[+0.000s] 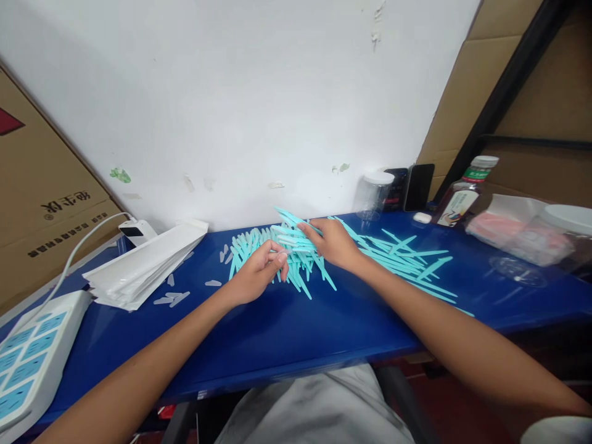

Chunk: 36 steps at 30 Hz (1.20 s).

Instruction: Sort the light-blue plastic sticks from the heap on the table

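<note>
My right hand (333, 242) is closed around a bundle of slim turquoise sticks (287, 225), which look like eyebrow razors. Thumb and fingers of my left hand (263, 268) pinch together just left of the bundle. A small translucent piece, apparently a blade cap, shows at their tips; its outline is blurred. Beneath both hands lies a dense pile of the same razors (303, 283). More loose razors (411, 262) spread out to the right. Several small translucent caps (178, 298) lie scattered on the blue table (277, 333) to the left.
White paper sleeves (143, 265) are stacked at left, near a power strip (41, 351) and a white device (139, 231) on a cable. At back right stand a clear jar (374, 196), two phones (419, 188) and a bottle (465, 194). A plastic bag (513, 231) lies farther right.
</note>
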Each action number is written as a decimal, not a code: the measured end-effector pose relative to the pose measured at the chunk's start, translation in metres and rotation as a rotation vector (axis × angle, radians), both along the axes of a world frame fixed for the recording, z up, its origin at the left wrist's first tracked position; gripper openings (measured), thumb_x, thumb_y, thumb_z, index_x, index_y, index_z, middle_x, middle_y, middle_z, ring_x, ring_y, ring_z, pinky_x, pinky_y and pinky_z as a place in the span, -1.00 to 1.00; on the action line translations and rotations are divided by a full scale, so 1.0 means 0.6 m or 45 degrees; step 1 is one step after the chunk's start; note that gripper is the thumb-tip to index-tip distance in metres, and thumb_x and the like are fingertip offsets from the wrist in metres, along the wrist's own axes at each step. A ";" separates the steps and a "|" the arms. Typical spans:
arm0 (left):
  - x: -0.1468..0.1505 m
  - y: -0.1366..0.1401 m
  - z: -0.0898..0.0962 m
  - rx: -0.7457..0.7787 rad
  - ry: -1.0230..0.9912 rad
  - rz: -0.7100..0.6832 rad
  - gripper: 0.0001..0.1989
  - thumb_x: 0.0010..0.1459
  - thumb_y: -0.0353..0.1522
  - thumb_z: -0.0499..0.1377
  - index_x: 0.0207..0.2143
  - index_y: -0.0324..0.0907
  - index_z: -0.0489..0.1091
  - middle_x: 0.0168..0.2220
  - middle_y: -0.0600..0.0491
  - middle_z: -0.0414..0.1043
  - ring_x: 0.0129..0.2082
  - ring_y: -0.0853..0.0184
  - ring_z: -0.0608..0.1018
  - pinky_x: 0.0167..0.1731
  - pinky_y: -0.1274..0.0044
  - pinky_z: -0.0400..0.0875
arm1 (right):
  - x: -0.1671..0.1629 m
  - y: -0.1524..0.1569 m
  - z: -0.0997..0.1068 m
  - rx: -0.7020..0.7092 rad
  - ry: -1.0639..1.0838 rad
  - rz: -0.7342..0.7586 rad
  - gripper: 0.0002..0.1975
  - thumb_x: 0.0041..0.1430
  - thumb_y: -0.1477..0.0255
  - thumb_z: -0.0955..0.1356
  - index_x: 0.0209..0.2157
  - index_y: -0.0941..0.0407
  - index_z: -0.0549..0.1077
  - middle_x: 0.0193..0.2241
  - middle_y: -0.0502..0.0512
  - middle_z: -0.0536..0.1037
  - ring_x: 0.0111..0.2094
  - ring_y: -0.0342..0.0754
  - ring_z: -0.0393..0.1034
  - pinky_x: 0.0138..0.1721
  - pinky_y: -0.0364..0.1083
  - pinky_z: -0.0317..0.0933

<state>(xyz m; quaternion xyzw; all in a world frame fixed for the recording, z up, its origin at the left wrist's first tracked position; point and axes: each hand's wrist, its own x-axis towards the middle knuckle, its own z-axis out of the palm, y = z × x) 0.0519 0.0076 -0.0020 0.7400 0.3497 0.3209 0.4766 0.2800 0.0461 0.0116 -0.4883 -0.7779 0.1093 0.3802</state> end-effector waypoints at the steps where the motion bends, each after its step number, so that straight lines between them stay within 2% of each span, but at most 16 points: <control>1: 0.001 0.000 0.001 0.002 0.003 0.011 -0.71 0.42 -0.09 0.05 -0.17 -0.12 0.19 -0.45 0.15 0.43 -0.59 0.47 0.20 -0.53 0.59 0.10 | 0.000 -0.001 0.000 0.011 -0.010 -0.004 -0.46 0.45 0.05 0.20 -0.54 0.09 0.21 -0.65 -0.05 0.25 -0.57 -0.15 0.10 -0.44 -0.09 -0.14; 5: 0.005 -0.002 0.004 -0.021 0.036 0.079 -0.64 0.35 -0.06 0.14 -0.31 -0.13 0.19 -0.53 0.17 0.36 -0.60 0.47 0.26 -0.55 0.60 0.10 | -0.001 -0.003 0.002 0.074 -0.069 -0.043 -0.48 0.46 0.10 0.20 -0.54 0.10 0.26 -0.62 -0.02 0.32 -0.55 -0.14 0.08 -0.42 -0.09 -0.13; 8: 0.008 -0.005 0.008 -0.062 0.045 0.103 -0.59 0.30 -0.02 0.19 -0.36 -0.14 0.20 -0.57 0.22 0.27 -0.63 0.50 0.22 -0.58 0.61 0.07 | -0.002 -0.004 0.001 0.119 -0.122 -0.069 -0.49 0.46 0.12 0.20 -0.53 0.10 0.30 -0.61 0.00 0.35 -0.54 -0.13 0.08 -0.41 -0.08 -0.13; 12: 0.010 -0.009 0.014 -0.141 0.023 0.124 -0.55 0.26 0.02 0.22 -0.37 -0.14 0.21 -0.59 0.24 0.23 -0.66 0.53 0.17 -0.64 0.63 0.04 | -0.005 -0.008 0.003 0.155 -0.212 -0.124 -0.50 0.47 0.11 0.21 -0.51 0.10 0.34 -0.61 0.03 0.38 -0.55 -0.10 0.10 -0.41 -0.07 -0.17; 18: 0.014 -0.012 0.016 -0.272 -0.012 0.153 -0.56 0.22 0.01 0.26 -0.33 -0.15 0.25 -0.61 0.25 0.22 -0.69 0.54 0.14 -0.70 0.65 -0.03 | -0.017 -0.022 0.004 0.179 -0.324 -0.190 -0.54 0.49 0.12 0.21 -0.39 0.11 0.45 -0.58 0.09 0.46 -0.55 -0.06 0.25 -0.42 -0.06 -0.21; 25: 0.020 -0.016 0.016 -0.314 -0.070 0.032 -0.57 0.25 -0.04 0.26 -0.42 -0.18 0.27 -0.63 0.24 0.15 -0.70 0.57 0.05 -0.70 0.63 -0.10 | -0.039 -0.047 0.003 0.153 -0.410 -0.185 -0.54 0.50 0.10 0.19 -0.28 0.13 0.50 -0.54 0.13 0.54 -0.54 -0.03 0.33 -0.44 -0.05 -0.24; 32: 0.022 -0.013 0.004 -0.249 -0.076 0.084 -0.57 0.26 -0.01 0.23 -0.38 -0.17 0.27 -0.63 0.24 0.17 -0.70 0.54 0.11 -0.70 0.63 -0.04 | -0.040 -0.037 -0.005 0.145 -0.278 -0.173 -0.55 0.50 0.14 0.21 -0.38 0.11 0.45 -0.57 0.07 0.49 -0.54 -0.07 0.29 -0.42 -0.06 -0.21; 36: 0.020 -0.010 -0.002 -0.147 -0.073 0.123 -0.59 0.27 0.00 0.22 -0.24 -0.16 0.28 -0.61 0.26 0.21 -0.68 0.53 0.16 -0.65 0.62 0.04 | -0.031 -0.028 -0.009 0.150 -0.220 -0.138 -0.53 0.50 0.13 0.19 -0.41 0.10 0.42 -0.56 0.05 0.49 -0.53 -0.09 0.27 -0.41 -0.08 -0.17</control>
